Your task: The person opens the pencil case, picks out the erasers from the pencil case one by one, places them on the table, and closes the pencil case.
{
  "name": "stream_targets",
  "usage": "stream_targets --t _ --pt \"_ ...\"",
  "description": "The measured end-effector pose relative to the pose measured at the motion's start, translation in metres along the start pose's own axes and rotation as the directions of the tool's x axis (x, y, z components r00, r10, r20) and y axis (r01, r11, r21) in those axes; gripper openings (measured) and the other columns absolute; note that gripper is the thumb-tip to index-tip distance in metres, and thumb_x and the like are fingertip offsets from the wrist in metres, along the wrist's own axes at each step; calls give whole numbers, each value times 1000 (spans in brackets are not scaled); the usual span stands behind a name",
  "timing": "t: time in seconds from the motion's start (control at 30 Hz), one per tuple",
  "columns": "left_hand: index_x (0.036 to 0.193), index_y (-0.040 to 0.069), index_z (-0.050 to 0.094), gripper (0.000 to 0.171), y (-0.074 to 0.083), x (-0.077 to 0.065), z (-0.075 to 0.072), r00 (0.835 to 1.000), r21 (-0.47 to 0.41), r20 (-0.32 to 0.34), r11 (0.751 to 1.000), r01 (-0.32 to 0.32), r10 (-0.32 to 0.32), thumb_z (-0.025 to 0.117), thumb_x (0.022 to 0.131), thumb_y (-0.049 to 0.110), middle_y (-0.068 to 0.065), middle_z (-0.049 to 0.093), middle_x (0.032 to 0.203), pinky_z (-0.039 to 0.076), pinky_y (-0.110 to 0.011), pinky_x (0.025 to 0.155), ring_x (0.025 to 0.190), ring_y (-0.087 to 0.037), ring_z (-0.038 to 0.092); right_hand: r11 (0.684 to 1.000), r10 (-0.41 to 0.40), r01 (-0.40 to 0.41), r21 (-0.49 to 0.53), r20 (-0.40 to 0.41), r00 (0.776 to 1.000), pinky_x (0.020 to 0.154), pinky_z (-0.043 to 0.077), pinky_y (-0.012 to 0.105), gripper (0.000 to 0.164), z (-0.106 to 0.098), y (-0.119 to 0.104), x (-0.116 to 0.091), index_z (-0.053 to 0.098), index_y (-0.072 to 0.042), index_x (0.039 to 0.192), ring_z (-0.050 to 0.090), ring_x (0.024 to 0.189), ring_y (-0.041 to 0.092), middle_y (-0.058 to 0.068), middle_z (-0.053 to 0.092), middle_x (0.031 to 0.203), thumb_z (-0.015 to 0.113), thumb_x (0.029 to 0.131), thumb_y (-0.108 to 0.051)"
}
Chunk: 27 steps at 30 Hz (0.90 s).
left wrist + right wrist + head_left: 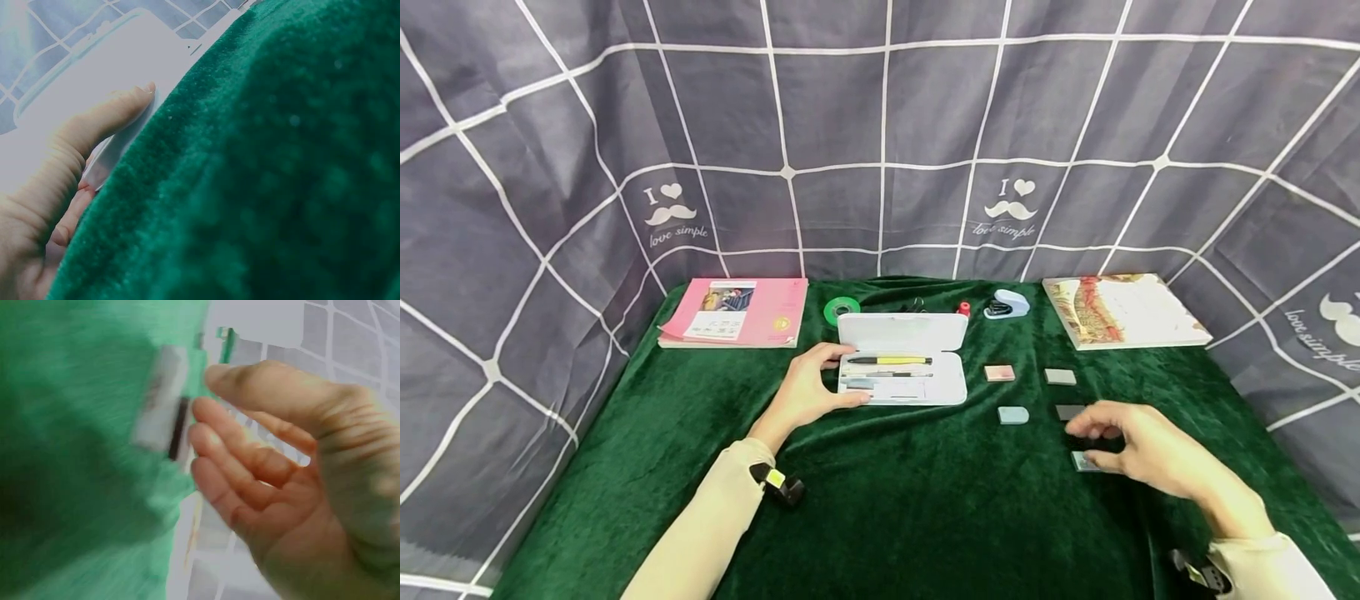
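Note:
My left hand (pixel 808 387) grips the left end of an open white pencil case (pixel 951 379), thumb at the front edge and fingers at the back. In the left wrist view, the thumb lies along the case's side (pixel 125 134). Inside the case lie a yellow-and-black pen (pixel 891 360) and a slimmer, clear pen (pixel 891 374). My right hand (pixel 1150 446) hovers with bent, parted fingers by a small eraser-like block (pixel 1082 461) and a dark block (pixel 1069 412). Nothing shows between its fingers in the right wrist view, where a pale block (pixel 161 400) lies just beyond the fingertips.
Other small blocks, pink (pixel 999 373), light blue (pixel 1013 415) and pale grey (pixel 1060 377), lie right of the case. Behind are green tape (pixel 842 305), a red-capped item (pixel 964 309) and a stapler (pixel 1006 305). A pink book (pixel 767 308) and a patterned book (pixel 1138 312) flank them.

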<state>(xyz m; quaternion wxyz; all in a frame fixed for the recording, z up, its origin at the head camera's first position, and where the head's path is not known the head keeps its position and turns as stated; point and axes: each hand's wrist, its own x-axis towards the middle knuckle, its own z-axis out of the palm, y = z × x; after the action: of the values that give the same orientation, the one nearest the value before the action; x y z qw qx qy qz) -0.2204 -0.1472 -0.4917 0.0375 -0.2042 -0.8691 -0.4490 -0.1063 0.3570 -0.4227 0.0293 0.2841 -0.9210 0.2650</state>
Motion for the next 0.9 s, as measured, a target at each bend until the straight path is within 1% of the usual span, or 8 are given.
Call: stream_targets --t 0.17,0.27,0.37,0.47,0.63,0.7,0.8,0.9 --pt "144 15 71 79 -2 -1 -1 1000 3 3 1000 10 -10 105 77 39 -6 70 143 60 -51 111 125 -32 73 997 -82 82 -5 -103 991 76 61 25 41 1 -19 46 81 -23 115 73 88 7 -9 80 105 98 83 -2" --pt "144 15 71 78 -2 -1 -1 1000 2 1 1000 8 -8 106 77 38 -6 70 143 60 -51 111 125 -32 73 993 -117 120 14 -113 987 79 63 29 42 9 -35 80 81 -24 117 74 90 8 -11 81 106 96 85 0" --pt "144 16 71 78 0 -1 -1 1000 -1 3 1000 7 -7 106 77 37 -6 70 144 60 -51 111 125 -32 73 989 -120 126 72 -86 989 81 66 38 35 23 -51 115 82 -17 117 77 91 15 -5 82 106 92 89 1" --pt "144 17 71 78 0 -1 0 1000 -5 5 1000 10 -10 105 78 38 -6 69 145 60 -50 111 126 -32 72 985 -119 122 125 -33 992 84 67 45 26 39 -66 146 82 -11 118 78 93 20 1 82 105 87 94 -1" --pt "144 18 71 78 0 0 0 1000 -2 0 1000 2 -2 105 78 40 -5 69 144 60 -49 112 126 -31 72 970 -162 144 194 75 984 90 67 46 22 64 -85 181 82 -5 121 78 97 18 4 83 108 81 99 -1" --pt "144 17 71 77 0 0 0 1000 3 -2 1000 -6 7 105 78 40 -5 70 144 60 -48 111 125 -31 73 967 -190 161 197 139 972 91 67 45 24 73 -89 190 81 -4 122 78 100 19 6 82 112 80 99 0" --pt "143 16 71 76 -1 1 0 1000 11 -1 1000 -17 17 104 79 40 -5 70 144 61 -46 110 125 -30 74 971 -223 192 144 249 943 91 66 39 28 84 -95 198 81 -7 126 76 101 19 6 79 116 80 99 0" --pt "143 14 71 76 -1 1 0 1000 9 1 1000 -21 21 104 79 38 -5 70 144 61 -45 110 124 -30 74 973 -232 215 89 317 920 88 64 34 29 91 -99 203 83 -11 124 71 97 15 4 76 113 80 98 1"
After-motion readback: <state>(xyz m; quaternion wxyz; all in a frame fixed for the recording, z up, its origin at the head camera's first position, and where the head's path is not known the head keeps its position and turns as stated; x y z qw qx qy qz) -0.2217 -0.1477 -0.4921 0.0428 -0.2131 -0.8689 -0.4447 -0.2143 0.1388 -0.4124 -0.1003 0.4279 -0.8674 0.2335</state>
